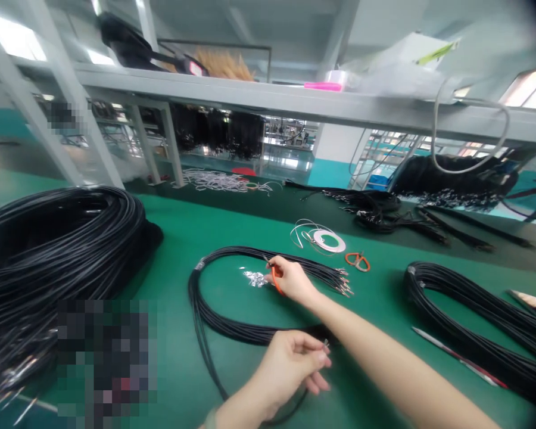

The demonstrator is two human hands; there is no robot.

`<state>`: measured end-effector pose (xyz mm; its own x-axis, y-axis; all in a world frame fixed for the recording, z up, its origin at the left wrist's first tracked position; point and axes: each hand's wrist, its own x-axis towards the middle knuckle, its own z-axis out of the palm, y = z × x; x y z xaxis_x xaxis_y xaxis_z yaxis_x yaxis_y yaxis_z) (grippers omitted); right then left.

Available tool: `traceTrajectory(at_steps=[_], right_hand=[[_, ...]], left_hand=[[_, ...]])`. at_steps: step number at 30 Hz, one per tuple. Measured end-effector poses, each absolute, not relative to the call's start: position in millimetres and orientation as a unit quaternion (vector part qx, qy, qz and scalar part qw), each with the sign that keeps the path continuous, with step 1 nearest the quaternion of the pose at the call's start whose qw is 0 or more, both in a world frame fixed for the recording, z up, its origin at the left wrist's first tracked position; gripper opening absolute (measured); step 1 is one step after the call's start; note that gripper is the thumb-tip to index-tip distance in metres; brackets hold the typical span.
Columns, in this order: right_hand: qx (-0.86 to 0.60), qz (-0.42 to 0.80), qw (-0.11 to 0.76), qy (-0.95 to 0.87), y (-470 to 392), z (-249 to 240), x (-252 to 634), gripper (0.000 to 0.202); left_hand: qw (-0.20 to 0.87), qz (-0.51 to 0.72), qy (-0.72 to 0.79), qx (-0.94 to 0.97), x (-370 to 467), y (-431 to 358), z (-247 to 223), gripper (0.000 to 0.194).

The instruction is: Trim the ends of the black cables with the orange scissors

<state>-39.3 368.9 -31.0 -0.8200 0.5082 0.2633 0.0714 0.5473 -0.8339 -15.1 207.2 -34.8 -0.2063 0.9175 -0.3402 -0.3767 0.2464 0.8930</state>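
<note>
A thin black cable (292, 411) runs under my left hand (295, 364), and its small stripped end sticks out between thumb and forefinger. Fingers of my right hand (290, 277) are closed round orange-handled cutting pliers (276, 280), whose dark tip points up and left; the jaws are mostly hidden. Beneath and beyond both hands lies a coiled bundle of black cables (232, 333), bound at its left bend, with bare ends fanned out at the right. Beside my right hand is a small heap of silvery foil scraps (255, 278) on the green mat.
A large cable coil (129, 208) fills the left side. To the right lie another bundle (446, 316) and a pen (458, 356). Farther back are a white tape ring (329, 241), orange-handled snips (358, 262) and white strips (218, 180). A shelf (277, 95) spans above.
</note>
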Motion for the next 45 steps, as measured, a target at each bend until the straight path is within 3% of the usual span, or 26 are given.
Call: traceTrajectory(at_steps=[16, 22, 28, 45], right_hand=[[-0.175, 0.563, 0.261, -0.764, 375.6, -40.4, -24.9, 0.022], [-0.213, 0.597, 0.269, -0.725, 354.0, -14.5, 61.3, 0.027], [-0.291, 0.671, 0.261, -0.63, 319.5, -25.9, 125.4, 0.035], [-0.297, 0.691, 0.287, -0.593, 309.8, -31.3, 127.6, 0.04]], left_hand=[[0.617, 0.544, 0.508, 0.255, -14.6, 210.1, -37.3, 0.04], [0.534, 0.602, 0.55, 0.224, -15.1, 213.6, -34.1, 0.038], [0.523, 0.589, 0.571, 0.231, -11.6, 216.0, -35.4, 0.033], [0.524, 0.572, 0.578, 0.256, -11.6, 214.5, -29.7, 0.033]])
